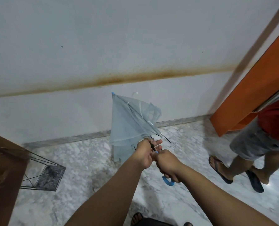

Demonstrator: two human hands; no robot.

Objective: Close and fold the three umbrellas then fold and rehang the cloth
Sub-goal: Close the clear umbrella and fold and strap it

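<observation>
A stained white wall (103, 46) rose over the marble floor (89, 160). The right hand (168, 167) gripped the blue handle (167, 181); the left hand (146, 151) held the shaft just beyond it, fingers partly extended, the half-collapsed clear umbrella (129, 121) pointing away, above both hands.

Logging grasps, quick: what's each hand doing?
Left hand: grips the clear pale-blue umbrella at its shaft.
Right hand: grips its blue hooked handle.

No text, label, brand or number can be read anywhere. The umbrella (129, 121) above the hands carries no legible print.
</observation>
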